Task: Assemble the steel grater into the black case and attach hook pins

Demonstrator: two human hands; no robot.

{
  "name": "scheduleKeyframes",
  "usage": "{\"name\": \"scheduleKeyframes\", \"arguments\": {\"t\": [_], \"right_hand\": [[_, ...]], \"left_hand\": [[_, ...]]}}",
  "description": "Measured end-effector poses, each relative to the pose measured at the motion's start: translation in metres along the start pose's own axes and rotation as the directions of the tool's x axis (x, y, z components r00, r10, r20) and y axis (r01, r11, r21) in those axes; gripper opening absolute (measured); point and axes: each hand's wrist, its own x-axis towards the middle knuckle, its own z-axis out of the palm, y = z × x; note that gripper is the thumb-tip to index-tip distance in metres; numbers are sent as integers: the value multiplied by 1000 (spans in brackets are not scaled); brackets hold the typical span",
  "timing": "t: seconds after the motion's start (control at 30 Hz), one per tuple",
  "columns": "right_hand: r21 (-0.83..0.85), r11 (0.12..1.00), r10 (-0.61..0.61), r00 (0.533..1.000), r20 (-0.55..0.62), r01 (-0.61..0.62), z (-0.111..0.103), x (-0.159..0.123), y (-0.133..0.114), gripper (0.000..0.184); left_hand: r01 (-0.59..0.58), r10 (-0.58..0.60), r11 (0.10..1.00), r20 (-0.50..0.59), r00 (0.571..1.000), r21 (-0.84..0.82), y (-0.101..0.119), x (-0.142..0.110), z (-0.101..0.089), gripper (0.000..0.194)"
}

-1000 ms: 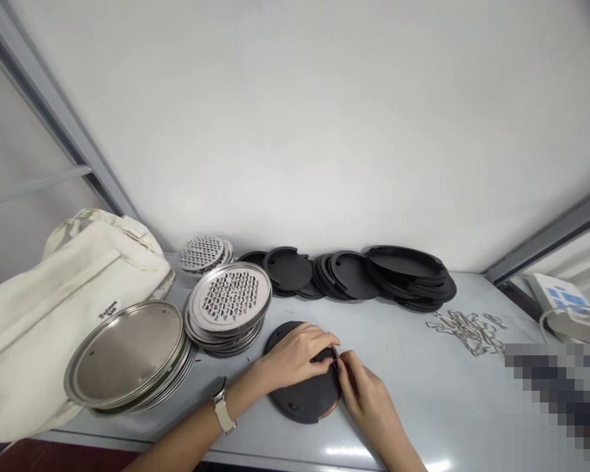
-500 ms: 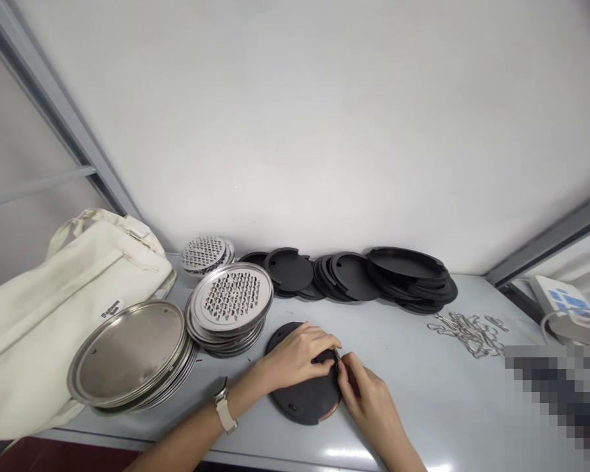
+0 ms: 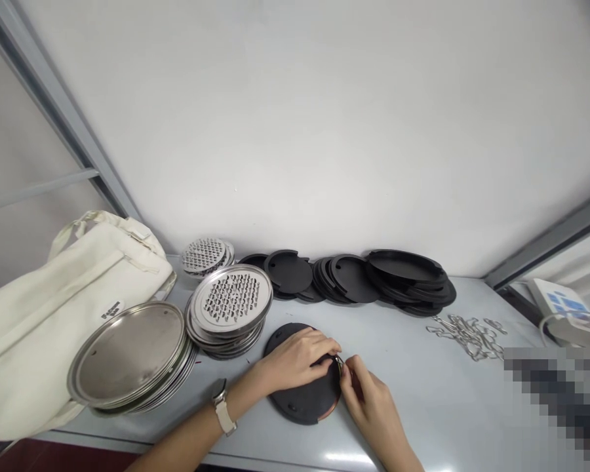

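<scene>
A round black disc (image 3: 307,401) lies flat on the table in front of me, with a copper-coloured strip showing along its lower right edge. Across its top rests my left hand (image 3: 302,357), thumb and fingers closed at the disc's right rim. My right hand (image 3: 371,390) pinches a small bent metal wire clip (image 3: 340,362) at that same rim, beside my left fingertips. How the clip meets the disc is partly hidden by my fingers. Loose wire clips (image 3: 472,335) lie in a heap to the right.
Stacked metal grater discs (image 3: 233,298) and plain metal plates (image 3: 128,354) stand on the left, near a cream bag (image 3: 63,314). More black discs (image 3: 403,265) line the wall (image 3: 295,131). A white device with a cable (image 3: 563,301) sits at the right.
My right hand has turned slightly and drawn a little to the right, so more of the clip shows at the rim. My left hand and the disc have barely moved.
</scene>
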Motion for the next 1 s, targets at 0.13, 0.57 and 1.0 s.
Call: {"name": "scheduleKeyframes", "arguments": {"t": [0.13, 0.57, 1.0], "right_hand": [[-7, 1000, 1, 999, 44, 0, 1, 2, 1, 16], [23, 999, 33, 996, 89, -35, -1, 4, -2, 18], [28, 999, 39, 995, 91, -42, -2, 5, -3, 18]], "left_hand": [[34, -34, 998, -16, 999, 47, 1, -2, -1, 25], [-71, 69, 992, 20, 997, 107, 1, 0, -1, 20], [-54, 55, 987, -7, 998, 154, 2, -1, 0, 17]]}}
